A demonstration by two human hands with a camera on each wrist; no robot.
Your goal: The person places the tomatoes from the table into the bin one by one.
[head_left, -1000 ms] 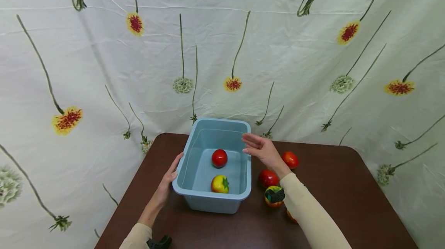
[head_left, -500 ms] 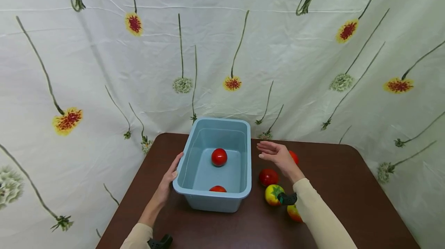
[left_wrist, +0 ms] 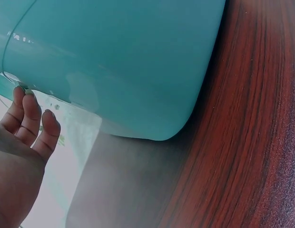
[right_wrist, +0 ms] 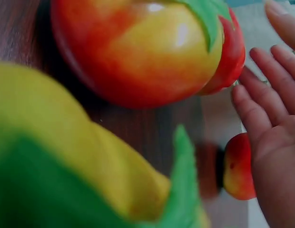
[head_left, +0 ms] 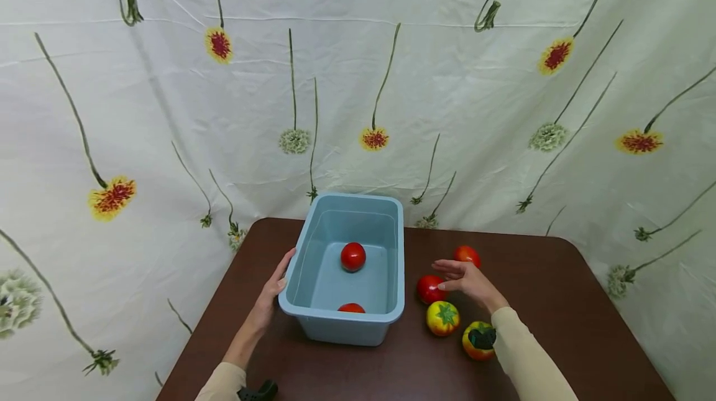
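Grips, at far left, the side rim of a pale blue rectangular plastic bin (head_left: 344, 331) with the left hand (head_left: 272, 287), probably to steady it. Has two pieces inside: against the near wall, a red-topped round fruit (head_left: 351, 308) (mostly hidden by the rim), and, farther back, a glossy red round fruit (head_left: 353, 257). Has others on the dark brown wood-grain counter (head_left: 559, 301) right of the bin, presumably for short reaches: a shiny red round fruit (head_left: 428, 290), then a yellow round fruit with green leaves (head_left: 443, 318). Holds the right hand (head_left: 467, 281) with fingers and thumb apart beside the shiny red one, gripping nothing; cannot tell whether touching. Has, farther right, an orange-red round fruit (head_left: 467, 255) beyond and a yellow-and-red round fruit (head_left: 474, 352) nearer.
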